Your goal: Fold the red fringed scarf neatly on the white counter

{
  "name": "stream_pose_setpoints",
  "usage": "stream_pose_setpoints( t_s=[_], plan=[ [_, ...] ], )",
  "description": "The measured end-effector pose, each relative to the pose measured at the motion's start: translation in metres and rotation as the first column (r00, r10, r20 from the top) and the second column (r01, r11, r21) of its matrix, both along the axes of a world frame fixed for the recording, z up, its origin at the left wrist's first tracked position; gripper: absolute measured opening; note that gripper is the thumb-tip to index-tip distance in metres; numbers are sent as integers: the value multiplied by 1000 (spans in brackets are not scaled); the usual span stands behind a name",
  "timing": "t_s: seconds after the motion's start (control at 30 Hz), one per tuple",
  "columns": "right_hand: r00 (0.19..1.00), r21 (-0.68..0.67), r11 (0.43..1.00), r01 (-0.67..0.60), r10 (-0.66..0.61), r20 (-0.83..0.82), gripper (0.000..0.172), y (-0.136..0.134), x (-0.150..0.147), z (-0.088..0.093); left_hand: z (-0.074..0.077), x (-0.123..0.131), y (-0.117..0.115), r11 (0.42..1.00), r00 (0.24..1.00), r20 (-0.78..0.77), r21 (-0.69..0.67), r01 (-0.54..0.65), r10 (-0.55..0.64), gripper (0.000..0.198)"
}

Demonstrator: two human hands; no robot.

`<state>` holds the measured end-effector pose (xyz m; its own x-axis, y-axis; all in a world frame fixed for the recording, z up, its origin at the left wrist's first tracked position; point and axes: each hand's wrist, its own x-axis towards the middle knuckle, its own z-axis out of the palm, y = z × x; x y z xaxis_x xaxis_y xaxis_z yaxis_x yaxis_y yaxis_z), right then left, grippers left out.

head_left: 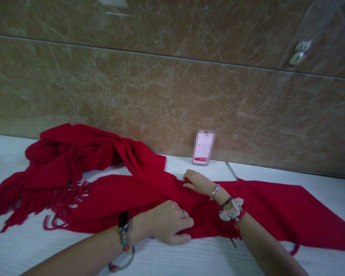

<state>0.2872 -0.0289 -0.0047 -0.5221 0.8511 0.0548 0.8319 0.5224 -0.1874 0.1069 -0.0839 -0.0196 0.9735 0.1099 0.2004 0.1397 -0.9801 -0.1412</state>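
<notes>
Red scarf (158, 188) lies beneath left hand (171, 222) and right hand (199, 182); their grip I can't tell

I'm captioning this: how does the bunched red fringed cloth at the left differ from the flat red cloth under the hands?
The bunched red fringed cloth is piled in folds; the flat red cloth lies mostly smooth. The left hand and right hand are at the flat cloth, away from the bunched cloth. Both are red, on a white surface.
</notes>
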Motion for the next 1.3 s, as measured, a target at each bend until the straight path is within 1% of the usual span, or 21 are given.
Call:
stream_pose_setpoints(
  t_s=[0.13, 0.33, 0.4, 0.53, 0.6, 0.67, 0.77, 0.83, 0.9, 0.97, 1.03, 1.13, 1.2, 1.3],
  plan=[
    [999, -27, 999, 29, -30, -39, 3, 1, -2, -4, 0, 0, 0, 1000, 1000, 0, -7, -10, 10, 22],
    [982, -22, 999, 50, -53, -182, 11, 0, -2, 3, 5, 0, -1, 1000, 1000, -15, -23, -10, 10, 20],
    [970, 3, 996, 93, -90, -227, 12, 1, -1, 5, 6, 0, -2, 999, 1000, -14, -34, -5, 4, 19],
    [929, 57, 967, 248, -221, -296, 13, 4, -4, 2, 5, 0, -2, 999, 1000, -18, -53, 1, -2, 18],
    [922, 58, 954, 294, -267, -279, 11, 5, -6, -3, 4, 0, -1, 998, 1000, -23, -64, -1, -1, 19],
    [925, 45, 948, 314, -294, -242, 10, 6, -7, -9, 3, 0, -1, 996, 1000, -23, -85, -11, 10, 22],
    [938, 33, 957, 289, -276, -210, 12, 9, -6, -20, 3, 0, -2, 990, 998, 11, -122, -66, 68, 24],
    [946, 38, 962, 271, -259, -197, 14, 12, -5, -25, 3, 0, -2, 979, 989, 48, -156, -134, 143, 27],
    [949, 49, 961, 273, -260, -178, 15, 14, -3, -29, 1, -1, -1, 955, 970, 61, -198, -219, 235, 34],
    [951, 58, 960, 275, -262, -165, 16, 16, -3, -32, -1, -3, -1, 934, 959, 24, -234, -269, 283, 45],
    [953, 64, 961, 268, -256, -160, 16, 16, -3, -33, -4, -5, 0, 927, 959, -31, -252, -279, 281, 52],
    [956, 79, 959, 271, -258, -140, 20, 15, -2, -31, -7, -7, 1, 923, 960, -84, -263, -281, 268, 55],
    [959, 104, 958, 268, -256, -122, 24, 13, 1, -26, -8, -8, 0, 920, 957, -92, -264, -290, 275, 55],
    [970, 161, 962, 221, -200, -138, 32, 3, 10, -16, -9, -8, 0, 916, 954, -56, -267, -299, 295, 56]
  ],
)
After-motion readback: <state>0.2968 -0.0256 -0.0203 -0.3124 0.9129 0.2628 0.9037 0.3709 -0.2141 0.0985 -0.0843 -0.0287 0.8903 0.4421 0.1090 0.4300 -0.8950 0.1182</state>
